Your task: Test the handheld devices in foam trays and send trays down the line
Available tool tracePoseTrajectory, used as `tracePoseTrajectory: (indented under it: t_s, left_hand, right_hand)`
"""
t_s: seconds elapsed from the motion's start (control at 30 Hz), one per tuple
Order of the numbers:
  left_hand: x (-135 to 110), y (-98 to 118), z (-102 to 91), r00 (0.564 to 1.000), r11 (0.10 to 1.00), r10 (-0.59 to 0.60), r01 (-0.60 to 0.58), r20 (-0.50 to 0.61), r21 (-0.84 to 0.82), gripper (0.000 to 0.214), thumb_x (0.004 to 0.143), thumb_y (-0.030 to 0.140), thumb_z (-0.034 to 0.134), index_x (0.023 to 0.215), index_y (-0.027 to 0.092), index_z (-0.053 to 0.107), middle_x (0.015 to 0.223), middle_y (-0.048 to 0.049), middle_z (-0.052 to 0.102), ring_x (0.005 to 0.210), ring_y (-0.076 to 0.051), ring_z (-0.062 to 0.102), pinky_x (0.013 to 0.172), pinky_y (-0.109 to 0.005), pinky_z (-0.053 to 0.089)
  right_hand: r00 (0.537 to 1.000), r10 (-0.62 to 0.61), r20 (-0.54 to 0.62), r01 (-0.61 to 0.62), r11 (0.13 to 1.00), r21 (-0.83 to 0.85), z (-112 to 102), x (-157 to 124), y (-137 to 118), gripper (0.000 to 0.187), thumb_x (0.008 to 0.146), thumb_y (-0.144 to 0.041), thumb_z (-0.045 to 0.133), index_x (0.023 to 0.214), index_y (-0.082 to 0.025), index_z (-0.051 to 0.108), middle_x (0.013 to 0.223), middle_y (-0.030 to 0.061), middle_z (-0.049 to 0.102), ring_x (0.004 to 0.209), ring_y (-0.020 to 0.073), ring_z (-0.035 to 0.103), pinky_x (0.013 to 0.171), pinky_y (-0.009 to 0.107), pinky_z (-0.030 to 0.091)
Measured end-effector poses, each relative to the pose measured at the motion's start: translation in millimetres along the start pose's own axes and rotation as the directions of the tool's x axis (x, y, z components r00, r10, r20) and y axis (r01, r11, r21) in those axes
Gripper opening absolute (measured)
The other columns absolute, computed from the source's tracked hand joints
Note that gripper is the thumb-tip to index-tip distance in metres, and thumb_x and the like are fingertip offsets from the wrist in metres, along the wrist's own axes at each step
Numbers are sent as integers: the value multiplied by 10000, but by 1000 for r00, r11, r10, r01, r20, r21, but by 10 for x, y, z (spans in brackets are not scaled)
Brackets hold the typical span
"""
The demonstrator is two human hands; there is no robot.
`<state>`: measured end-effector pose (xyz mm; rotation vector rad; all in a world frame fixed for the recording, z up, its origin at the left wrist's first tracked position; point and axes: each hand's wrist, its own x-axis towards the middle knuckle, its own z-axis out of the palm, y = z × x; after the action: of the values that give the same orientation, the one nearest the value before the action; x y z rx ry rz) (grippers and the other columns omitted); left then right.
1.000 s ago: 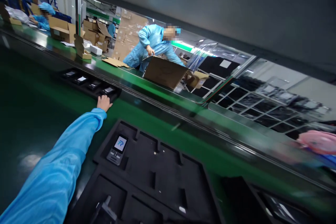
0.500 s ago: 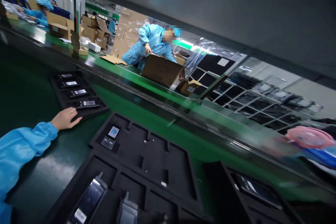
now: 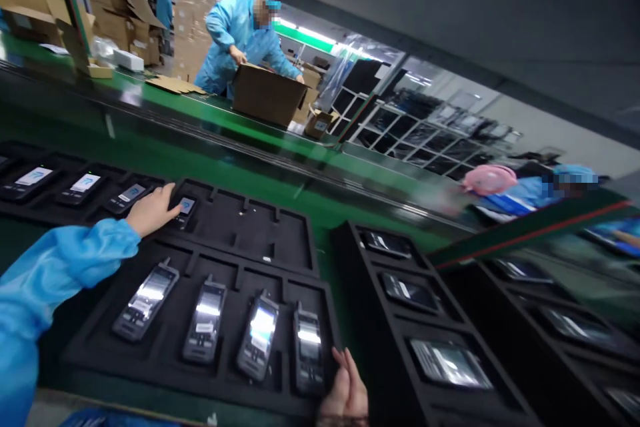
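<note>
My left hand (image 3: 153, 210), in a blue sleeve, lies with fingers stretched out where the left foam tray (image 3: 107, 167) meets the middle one. Its fingertips are beside a small handset (image 3: 186, 208) with a lit screen; contact is unclear. Several handsets, one a lit mobile phone (image 3: 85, 183), lie in the left tray. At the lower right, my right hand (image 3: 347, 387) rests its extended fingers against the right edge of the near black foam tray (image 3: 100, 373). Several antenna handsets, among them one handset (image 3: 206, 320), sit in that tray's slots.
To the right stand foam trays holding dark-screened devices (image 3: 450, 363). Behind the green work surface (image 3: 280, 190) runs a metal rail. Across it, a person in blue (image 3: 245, 33) handles a cardboard box (image 3: 267, 97). A slanted post (image 3: 530, 230) crosses at right.
The view has shifted, showing more of the near tray and right-hand trays. The left tray now lies against the middle tray, my left hand between them. My right hand has come into view.
</note>
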<state>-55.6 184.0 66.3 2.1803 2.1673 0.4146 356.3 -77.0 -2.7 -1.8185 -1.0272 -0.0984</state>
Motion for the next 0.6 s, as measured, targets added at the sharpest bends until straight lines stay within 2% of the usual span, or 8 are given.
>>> tracePoseTrajectory:
  t_s: [0.17, 0.23, 0.3, 0.37, 0.43, 0.53, 0.57, 0.6]
  left_hand:
    - [244, 563, 182, 971, 987, -159, 158, 181, 25, 753, 838, 419, 529, 1405, -40, 342, 1211, -386, 524, 1110, -502, 559, 873, -555, 436]
    - [232, 656, 154, 958, 979, -202, 205, 204, 5, 785, 824, 408, 571, 1400, -65, 325, 1250, -418, 474, 1136, -530, 529, 882, -564, 431]
    - [164, 686, 6, 957, 974, -210, 222, 198, -38, 823, 836, 439, 568, 1412, -74, 280, 1277, -415, 447, 1152, -535, 513, 899, -565, 424]
    - [31, 681, -217, 971, 975, -178, 196, 157, -105, 844, 886, 532, 477, 1446, -42, 212, 1316, -368, 431, 1172, -510, 505, 924, -550, 418]
    - [-185, 670, -431, 989, 976, -124, 136, 82, -168, 819, 923, 605, 357, 1490, 56, 136, 1375, -275, 405, 1216, -450, 489, 971, -513, 402]
    - [-699, 712, -570, 999, 937, -46, 35, -23, -347, 773, 901, 600, 448, 1492, 180, 181, 1323, -111, 473, 1183, -299, 514, 997, -395, 403]
    - [-915, 757, -555, 999, 854, -20, -5, -43, -520, 771, 870, 573, 531, 1477, 193, 244, 1220, -73, 530, 1093, -251, 547, 955, -358, 428]
    - [-1141, 824, -515, 1000, 714, 9, -14, -12, -700, 786, 841, 559, 581, 1470, 201, 277, 1064, -40, 570, 953, -209, 573, 872, -329, 461]
  right_hand:
    - [1000, 13, -5, -13, 999, 41, -4, -89, 68, 433, 936, -418, 396, 1163, -147, 646, 1035, 113, 720, 1016, 256, 662, 892, 402, 520]
    - [1000, -15, -4, 15, 999, 44, -10, -109, 67, 421, 939, -399, 399, 1155, -140, 651, 1034, 112, 719, 1005, 241, 663, 888, 384, 523]
    - [999, -49, 6, 49, 997, 55, -22, -120, 67, 399, 938, -380, 412, 1143, -143, 659, 1027, 109, 719, 991, 229, 666, 876, 370, 530]
    - [996, -84, 19, 83, 994, 70, -39, -122, 74, 374, 936, -362, 425, 1130, -154, 668, 1014, 104, 721, 973, 222, 672, 856, 361, 539]
    - [993, -119, 23, 116, 989, 88, -54, -114, 91, 347, 932, -344, 443, 1110, -161, 678, 993, 104, 724, 946, 220, 679, 835, 360, 547]
    - [987, -161, 6, 160, 980, 116, -57, -88, 107, 300, 920, -308, 485, 1080, -162, 693, 973, 116, 726, 931, 227, 678, 828, 376, 548]
    - [985, -173, -5, 172, 977, 126, -54, -82, 93, 284, 915, -293, 500, 1075, -162, 695, 979, 124, 723, 945, 233, 673, 835, 388, 544]
    - [983, -184, -16, 185, 973, 140, -52, -82, 61, 268, 909, -277, 515, 1070, -163, 697, 989, 132, 720, 963, 241, 667, 843, 401, 539]
